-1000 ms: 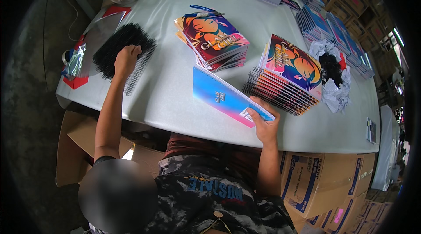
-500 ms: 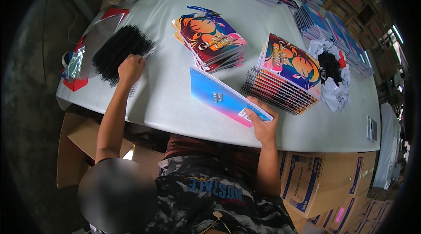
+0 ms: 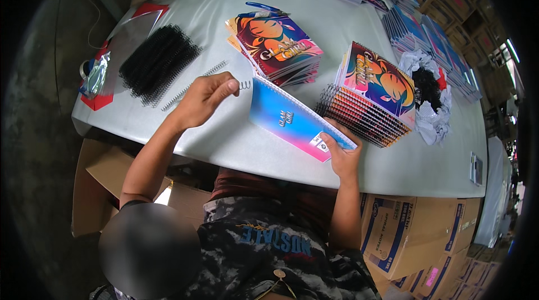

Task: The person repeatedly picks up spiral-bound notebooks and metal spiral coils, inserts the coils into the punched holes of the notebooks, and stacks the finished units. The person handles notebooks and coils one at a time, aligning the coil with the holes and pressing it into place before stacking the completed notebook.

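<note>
My left hand [image 3: 203,101] is closed with thumb against fingers, pinching a wire spiral coil [image 3: 245,85]. The coil's tip sticks out close to the top corner of a blue and pink notebook [image 3: 283,117]; whether they touch, I cannot tell. That notebook, with punched holes along its upper edge, is gripped at its right end by my right hand [image 3: 341,157], thumb on the cover. Behind my left hand, another thin coil [image 3: 185,92] lies on the table. To its left sits a dense pile of black coils [image 3: 159,64].
Colourful notebooks are stacked at centre [image 3: 281,44], with a blue pen-like tool [image 3: 263,6] behind. Coil-bound notebooks [image 3: 373,95] stand to the right, beside crumpled paper [image 3: 432,117]. Tape and foil [image 3: 96,75] lie at far left. Cardboard boxes [image 3: 415,232] sit below the table [image 3: 236,154].
My left hand has moved right from the black coil pile toward the notebook, bringing a coil with it. My right hand keeps its hold on the notebook, nearly in place.
</note>
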A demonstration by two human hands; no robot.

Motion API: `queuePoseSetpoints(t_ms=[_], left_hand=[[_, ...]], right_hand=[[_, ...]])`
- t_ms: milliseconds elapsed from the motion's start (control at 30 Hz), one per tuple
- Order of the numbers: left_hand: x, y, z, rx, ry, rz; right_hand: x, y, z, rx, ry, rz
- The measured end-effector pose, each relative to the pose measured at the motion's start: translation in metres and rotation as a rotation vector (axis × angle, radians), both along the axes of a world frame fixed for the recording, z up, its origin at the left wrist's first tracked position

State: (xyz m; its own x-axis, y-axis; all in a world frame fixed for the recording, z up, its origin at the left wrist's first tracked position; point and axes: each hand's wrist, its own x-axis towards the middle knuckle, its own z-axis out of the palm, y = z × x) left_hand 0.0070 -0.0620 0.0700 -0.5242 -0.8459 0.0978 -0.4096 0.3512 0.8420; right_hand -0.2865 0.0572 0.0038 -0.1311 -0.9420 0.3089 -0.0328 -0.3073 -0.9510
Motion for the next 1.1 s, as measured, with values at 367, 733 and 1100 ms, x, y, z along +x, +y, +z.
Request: queuePoseSetpoints(t_ms=[367, 733, 1100], left_hand=[[-0.008, 0.02, -0.008, 0.167, -0.16, -0.228], [-0.005, 0.01, 0.006, 0.053, 0.0, -0.115], [-0.005, -0.007, 0.022, 0.618, 0.12, 0.009]], right_hand=[[-0.002, 0.002, 0.006, 0.034, -0.033, 0.101], [-0.003, 0.0, 0.007, -0.041, 0.032, 0.09], [-0.006, -0.003, 0.006, -0.192, 0.101, 0.22]])
